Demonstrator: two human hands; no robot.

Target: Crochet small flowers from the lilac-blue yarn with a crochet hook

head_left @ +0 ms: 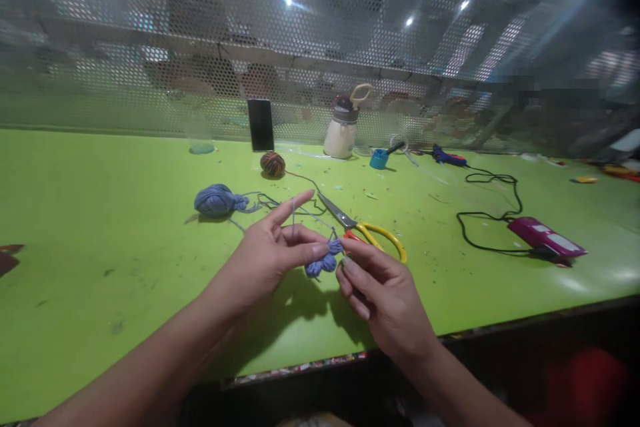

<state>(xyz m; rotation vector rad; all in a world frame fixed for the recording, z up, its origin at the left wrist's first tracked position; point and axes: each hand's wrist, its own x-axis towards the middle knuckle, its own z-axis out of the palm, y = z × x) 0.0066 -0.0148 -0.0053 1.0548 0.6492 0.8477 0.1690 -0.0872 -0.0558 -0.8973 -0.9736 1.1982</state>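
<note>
A small blue-violet crocheted piece with rounded, petal-like lobes is pinched between the thumb and fingers of my left hand. That hand's index finger points outward, and a strand of the same yarn passes over it. My right hand is closed in a pinch at the piece's right edge; whatever lies between its fingertips is too small to make out. Behind my left hand rests the blue-violet yarn ball, its strand trailing toward the fingers. Scissors with yellow and orange-red handles lie just beyond my right hand.
Farther back on the green table are a multicoloured yarn ball, an upright phone, a white bottle and a blue cup. Rightward lie a blue glue gun and a magenta power strip with black cord.
</note>
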